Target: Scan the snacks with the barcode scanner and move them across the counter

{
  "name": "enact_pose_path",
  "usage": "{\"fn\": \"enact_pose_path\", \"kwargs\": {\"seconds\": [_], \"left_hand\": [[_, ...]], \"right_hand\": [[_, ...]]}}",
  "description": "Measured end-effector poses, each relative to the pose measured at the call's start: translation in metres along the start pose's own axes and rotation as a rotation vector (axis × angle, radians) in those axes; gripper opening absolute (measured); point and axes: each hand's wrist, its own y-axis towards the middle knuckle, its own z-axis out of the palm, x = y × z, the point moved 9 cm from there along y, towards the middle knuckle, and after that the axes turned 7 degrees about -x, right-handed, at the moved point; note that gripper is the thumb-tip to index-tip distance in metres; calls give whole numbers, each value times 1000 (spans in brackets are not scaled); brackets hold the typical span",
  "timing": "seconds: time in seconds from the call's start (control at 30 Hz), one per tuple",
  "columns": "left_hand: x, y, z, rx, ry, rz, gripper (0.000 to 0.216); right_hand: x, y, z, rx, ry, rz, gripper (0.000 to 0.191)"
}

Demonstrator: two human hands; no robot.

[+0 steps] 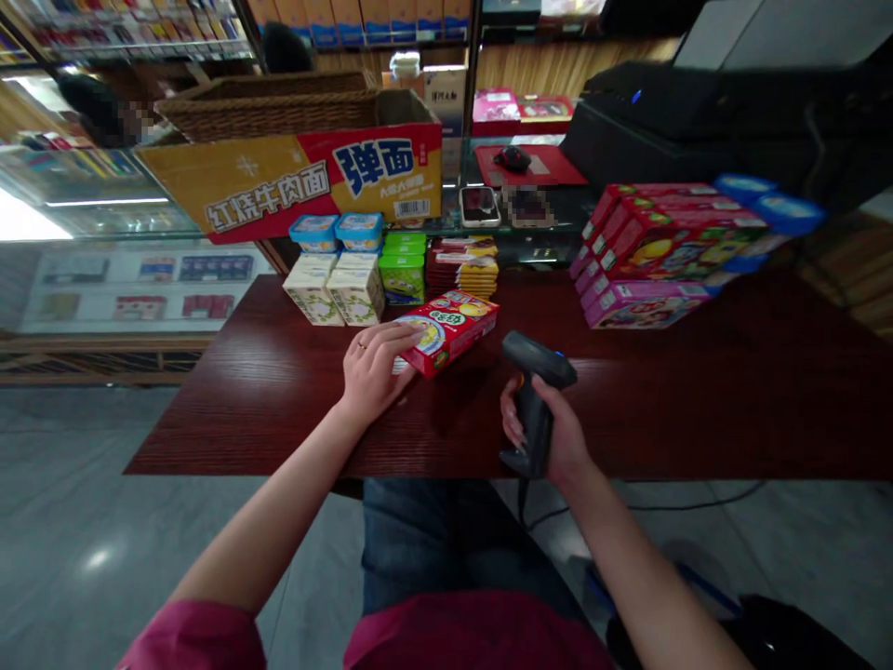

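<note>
A red snack box (453, 326) with a picture of food on its face lies tilted over the dark wooden table. My left hand (377, 368) is closed on the near left end of this box, thumb below and fingers on top. In my right hand (558, 423) is a black barcode scanner (537, 391), held by its handle with the head toward the box. Its cable drops below the table edge. Behind the red box stand white-green cartons (341, 288), green packs (404, 270) and a stack of brown-yellow packets (464, 265).
Red and purple boxes (656, 242) are stacked at the right, with blue tubs (781, 209) behind. Blue-lidded tubs (335, 233) stand before a large noodle carton (299, 177). A phone (480, 207) and a mouse (513, 158) rest on the glass counter. The table's front edge (433, 476) is near my legs.
</note>
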Motion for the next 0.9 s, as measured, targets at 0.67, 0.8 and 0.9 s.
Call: {"fn": "enact_pose_path", "kwargs": {"seconds": [0.67, 0.8, 0.9], "left_hand": [[0, 1, 16, 30, -183, -227, 43], [-23, 10, 48, 51, -314, -364, 44], [-50, 29, 71, -88, -327, -343, 41]], "right_hand": [[36, -2, -36, -85, 97, -158, 33], [79, -10, -92, -203, 132, -275, 34], [114, -16, -135, -289, 146, -370, 30]]}}
